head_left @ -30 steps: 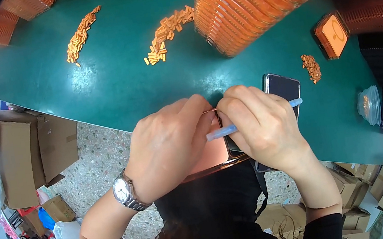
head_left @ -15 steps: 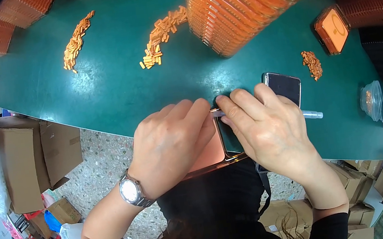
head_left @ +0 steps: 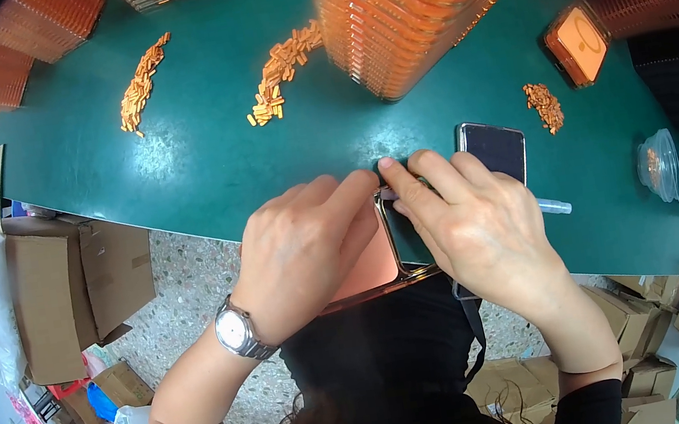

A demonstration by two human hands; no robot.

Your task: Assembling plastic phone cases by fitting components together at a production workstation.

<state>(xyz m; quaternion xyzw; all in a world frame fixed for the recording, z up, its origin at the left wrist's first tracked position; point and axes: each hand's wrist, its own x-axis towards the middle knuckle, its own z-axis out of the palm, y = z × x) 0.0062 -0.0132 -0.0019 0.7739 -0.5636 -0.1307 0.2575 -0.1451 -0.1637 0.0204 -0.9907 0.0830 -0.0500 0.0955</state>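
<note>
At the table's near edge lies an orange phone case point(head_left: 369, 262) with a shiny gold-toned rim and a dark camera opening. My left hand point(head_left: 306, 239) is closed on its far edge, thumb and finger pinching near the rim's corner. My right hand point(head_left: 473, 223) is closed beside it, fingertips at the same rim. A translucent pen-like tool point(head_left: 555, 206) runs under that hand; its pale tip shows between the two hands. What the fingertips press on is mostly hidden. Just beyond my right hand lies a dark-faced phone-shaped object point(head_left: 493, 150).
Tall stacks of orange cases point(head_left: 406, 9) stand at the far side. Small orange pieces lie in piles, one left point(head_left: 143, 88), one mid-table point(head_left: 280, 76), one right point(head_left: 545, 107). A single case point(head_left: 578, 45) and a clear tub point(head_left: 659, 167) sit at right. Cardboard boxes point(head_left: 50, 299) flank the table.
My right fingers have shifted slightly at the rim, and the forefinger reaches a bit higher. The whole view has tilted slightly; both hands keep their hold.
</note>
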